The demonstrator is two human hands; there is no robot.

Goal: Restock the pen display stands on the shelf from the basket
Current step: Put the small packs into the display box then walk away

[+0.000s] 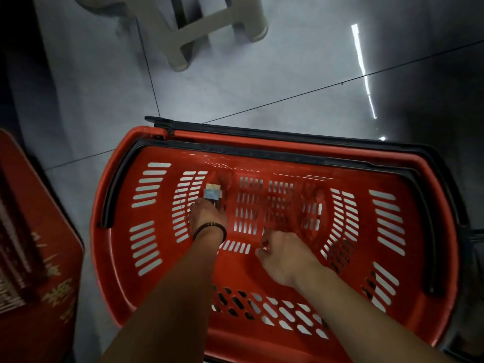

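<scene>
Grey floor (262,82) under basket (392,163); left hand (208,217) pinches box (212,194), right hand (284,256) hangs loose; pickup step, next lift to shelf

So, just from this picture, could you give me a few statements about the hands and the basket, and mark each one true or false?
1. Both the left hand and the right hand reach into the red basket. True.
2. The left hand grips a small pack. True.
3. The dark bracelet sits on the right wrist. False: it is on the left wrist.
4. The basket stands on a table. False: it stands on the grey tiled floor, near a plastic stool.
5. The basket is heaped to its rim. False: mostly its slotted bottom shows.
</scene>
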